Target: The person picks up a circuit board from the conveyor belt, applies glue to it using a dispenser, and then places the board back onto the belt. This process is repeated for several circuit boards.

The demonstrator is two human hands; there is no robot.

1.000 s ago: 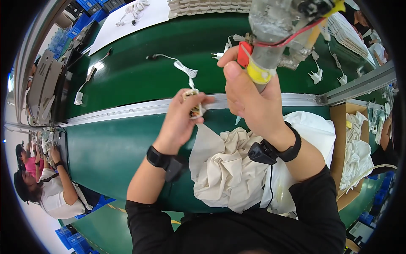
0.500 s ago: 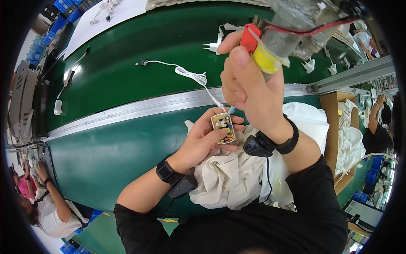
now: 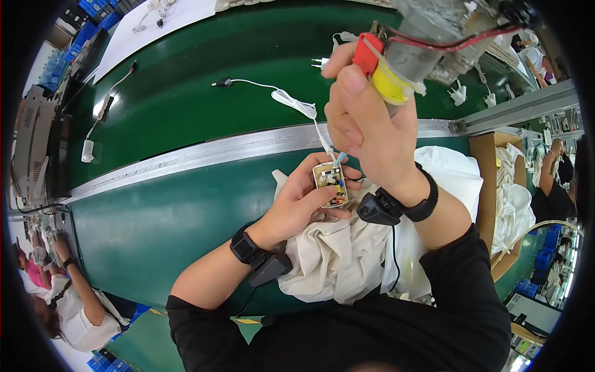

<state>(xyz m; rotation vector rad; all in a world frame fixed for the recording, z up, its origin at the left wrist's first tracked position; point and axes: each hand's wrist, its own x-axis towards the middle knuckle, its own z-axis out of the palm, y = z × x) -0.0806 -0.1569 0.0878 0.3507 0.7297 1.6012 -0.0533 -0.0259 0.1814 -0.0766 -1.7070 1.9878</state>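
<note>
My left hand (image 3: 302,197) holds a small open white charger housing (image 3: 318,178) from the left side, its thumb pressing on the circuit board (image 3: 330,176) inside. A white coiled cable (image 3: 294,101) runs from the housing's far end up onto the green belt and ends in a dark plug (image 3: 221,82). My right hand (image 3: 375,127) is wrapped round an upright glue gun (image 3: 414,62) with a red switch, yellow tape and a cloudy body. Its thin teal tip (image 3: 340,159) meets the far end of the board; whether it touches cannot be seen.
A metal rail (image 3: 186,166) divides the green belt (image 3: 186,74) from the near green worktop (image 3: 142,229). Crumpled beige cloth (image 3: 334,260) lies under my hands. At right stands a cardboard box (image 3: 485,186) with white cloth. Several white chargers lie on the belt. Co-workers sit left and right.
The cable and the chargers on the belt have shifted right. My left hand and the housing have moved slightly right and up against the teal tip. My right hand stays almost still.
</note>
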